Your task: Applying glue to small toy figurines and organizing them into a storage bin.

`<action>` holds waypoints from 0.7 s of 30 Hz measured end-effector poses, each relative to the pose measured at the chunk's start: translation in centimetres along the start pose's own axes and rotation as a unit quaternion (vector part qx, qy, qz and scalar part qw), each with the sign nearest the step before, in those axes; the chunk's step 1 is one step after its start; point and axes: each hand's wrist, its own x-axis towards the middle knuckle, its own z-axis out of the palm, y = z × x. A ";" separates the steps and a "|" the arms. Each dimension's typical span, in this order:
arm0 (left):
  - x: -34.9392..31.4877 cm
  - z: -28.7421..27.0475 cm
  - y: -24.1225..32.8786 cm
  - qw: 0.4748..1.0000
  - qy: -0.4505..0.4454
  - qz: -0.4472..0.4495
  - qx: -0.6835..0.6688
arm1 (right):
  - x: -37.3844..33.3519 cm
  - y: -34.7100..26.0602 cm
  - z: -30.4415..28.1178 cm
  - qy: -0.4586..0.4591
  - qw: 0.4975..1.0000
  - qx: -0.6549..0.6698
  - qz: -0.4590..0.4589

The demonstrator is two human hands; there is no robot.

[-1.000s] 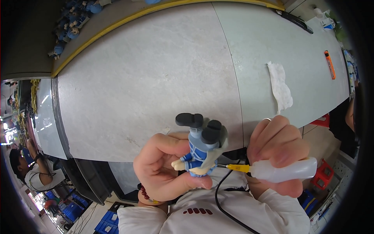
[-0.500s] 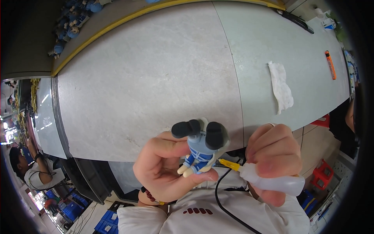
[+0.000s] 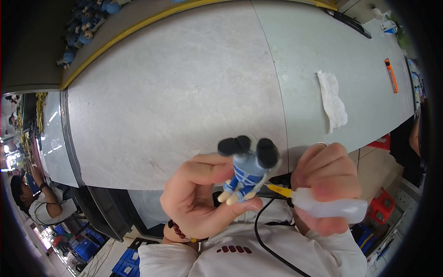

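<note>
Pinched between the thumb and fingers of my left hand (image 3: 198, 189) is a small toy figurine (image 3: 248, 173) in blue and white with black feet. It is held upside down, its black feet pointing up and away from me. My right hand (image 3: 327, 187) is closed around a soft, whitish squeeze bottle (image 3: 330, 206). The bottle's yellow tip (image 3: 280, 190) ends in a thin needle that points left at the figurine's side. Whether the needle touches the figurine I cannot tell.
A crumpled white tissue (image 3: 332, 101) and an orange marker (image 3: 391, 76) lie on the greenish right part of the table. Several similar figurines (image 3: 85, 37) stand on the yellow-edged shelf (image 3: 138, 30) at the far left. A co-worker (image 3: 44, 198) sits at the left.
Figurine and left hand have shifted slightly right and up, the figurine turning a little. The bottle has moved a bit right and up, and lies more level in my right hand.
</note>
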 end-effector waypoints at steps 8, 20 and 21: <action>0.7 0.1 0.7 0.989 -0.019 -0.087 -0.121 | 0.7 0.4 0.6 0.178 0.978 0.106 -0.037; 0.4 -0.2 0.5 0.987 -0.022 -0.112 -0.115 | 2.1 -0.8 -7.6 0.249 0.905 -0.320 0.125; 0.4 -0.5 0.5 0.988 -0.033 -0.119 -0.089 | 2.1 -0.5 -7.6 0.248 0.900 -0.330 0.137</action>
